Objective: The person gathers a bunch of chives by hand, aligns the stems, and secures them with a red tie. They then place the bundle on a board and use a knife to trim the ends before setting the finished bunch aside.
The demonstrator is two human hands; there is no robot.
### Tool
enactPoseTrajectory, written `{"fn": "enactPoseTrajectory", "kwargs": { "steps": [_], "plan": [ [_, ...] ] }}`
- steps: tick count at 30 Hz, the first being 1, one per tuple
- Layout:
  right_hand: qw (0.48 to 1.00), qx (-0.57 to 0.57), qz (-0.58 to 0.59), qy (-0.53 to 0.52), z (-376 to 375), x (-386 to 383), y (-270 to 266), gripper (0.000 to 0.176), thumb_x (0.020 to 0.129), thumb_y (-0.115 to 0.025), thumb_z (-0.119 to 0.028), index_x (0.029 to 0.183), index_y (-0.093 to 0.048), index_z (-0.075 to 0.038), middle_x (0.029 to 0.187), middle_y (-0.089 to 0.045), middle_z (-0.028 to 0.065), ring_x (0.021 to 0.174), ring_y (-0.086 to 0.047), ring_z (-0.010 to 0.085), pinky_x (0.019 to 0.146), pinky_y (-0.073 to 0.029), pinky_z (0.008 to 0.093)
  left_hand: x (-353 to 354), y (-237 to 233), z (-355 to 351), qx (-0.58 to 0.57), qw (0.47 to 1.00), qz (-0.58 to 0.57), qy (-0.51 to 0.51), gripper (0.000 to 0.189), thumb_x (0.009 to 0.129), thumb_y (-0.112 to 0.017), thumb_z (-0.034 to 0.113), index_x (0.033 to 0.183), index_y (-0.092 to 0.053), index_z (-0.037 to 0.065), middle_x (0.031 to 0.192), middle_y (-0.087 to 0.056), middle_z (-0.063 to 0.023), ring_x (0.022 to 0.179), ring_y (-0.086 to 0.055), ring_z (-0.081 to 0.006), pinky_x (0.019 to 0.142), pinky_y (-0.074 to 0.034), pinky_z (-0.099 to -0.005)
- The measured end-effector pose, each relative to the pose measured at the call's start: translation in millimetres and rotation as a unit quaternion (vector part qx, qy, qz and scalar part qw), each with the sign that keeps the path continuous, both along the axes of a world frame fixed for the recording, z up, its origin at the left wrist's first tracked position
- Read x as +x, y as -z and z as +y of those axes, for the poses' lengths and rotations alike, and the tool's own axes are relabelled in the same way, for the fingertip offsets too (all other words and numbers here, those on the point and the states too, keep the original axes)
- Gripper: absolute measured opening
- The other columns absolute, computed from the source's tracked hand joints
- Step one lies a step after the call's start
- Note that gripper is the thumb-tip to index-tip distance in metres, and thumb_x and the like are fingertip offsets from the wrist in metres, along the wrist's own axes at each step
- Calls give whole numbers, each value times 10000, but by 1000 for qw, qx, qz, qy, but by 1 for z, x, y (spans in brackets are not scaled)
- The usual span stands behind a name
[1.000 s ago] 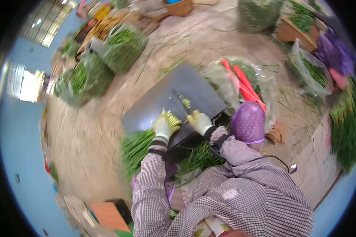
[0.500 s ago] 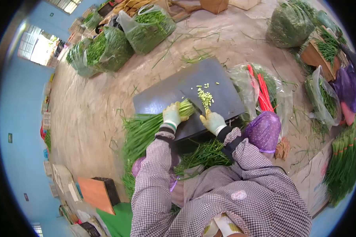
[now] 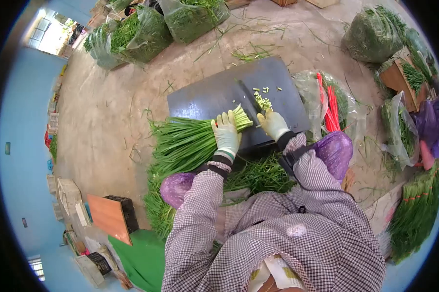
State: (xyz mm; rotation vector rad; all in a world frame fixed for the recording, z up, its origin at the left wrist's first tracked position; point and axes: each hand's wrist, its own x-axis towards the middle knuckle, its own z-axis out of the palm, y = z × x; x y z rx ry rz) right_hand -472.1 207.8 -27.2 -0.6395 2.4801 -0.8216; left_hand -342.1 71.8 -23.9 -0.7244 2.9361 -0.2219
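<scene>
My gloved left hand (image 3: 226, 131) lies over a bundle of garlic chives (image 3: 185, 141), its fingers curving round the stalks near their pale cut ends. The long green leaves spread off to the left. In my gloved right hand (image 3: 274, 123) is a knife (image 3: 248, 95), its dark blade pointing away from me, on or just above the dark board (image 3: 287, 87). A gap shows between the blade and the stalk ends. Short cut stem pieces (image 3: 263, 102) lie on the board just right of the blade. My right fingers largely hide the knife's handle.
Loose greens (image 3: 258, 173) lie between my knees, below the board's near edge. Right of the board is a clear plastic bag (image 3: 307, 80) with red strips (image 3: 331, 109). Tied green bundles (image 3: 416, 209) lie at far right. Full bags of greens (image 3: 151, 34) stand at upper left.
The knife has moved away from the stalk ends, up and to the right over the board. My left hand has turned and flattened somewhat on the bundle. The camera view has shifted.
</scene>
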Motion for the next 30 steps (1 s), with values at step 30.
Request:
{"fn": "enactPoseTrajectory", "kwargs": {
  "steps": [30],
  "plan": [
    [997, -44, 39, 55, 33, 47, 7, 494, 974, -533, -469, 1070, -570, 13, 822, -684, 289, 829, -673, 464, 749, -536, 540, -14, -22, -39, 117, 991, -49, 47, 1171, 643, -832, 611, 1552, -296, 101, 1490, -455, -101, 1380, -421, -294, 1154, -298, -497]
  ]
}}
